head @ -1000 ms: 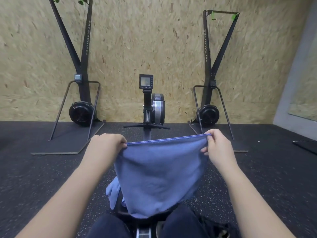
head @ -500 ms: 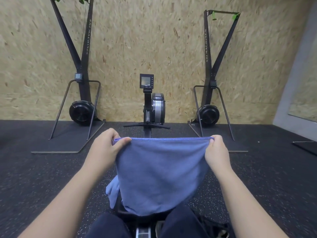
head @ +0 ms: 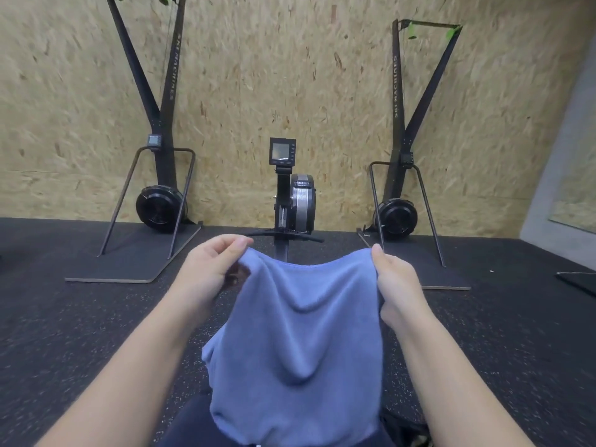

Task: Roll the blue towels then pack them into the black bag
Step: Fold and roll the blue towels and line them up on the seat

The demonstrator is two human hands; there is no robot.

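Both hands hold the blue towel [head: 296, 343] up by its far top corners – left hand [head: 206, 272] pinching one, right hand [head: 395, 285] clamped on the other – so it drapes over the lap, probably to straighten it before rolling.

Bare forearms, no sleeves showing, left hand [head: 209, 272] and right hand [head: 398, 285] ungloved, dark navy trousers [head: 190, 424] on the legs.

Exercise machines [head: 295, 201] on speckled floor [head: 80, 333]
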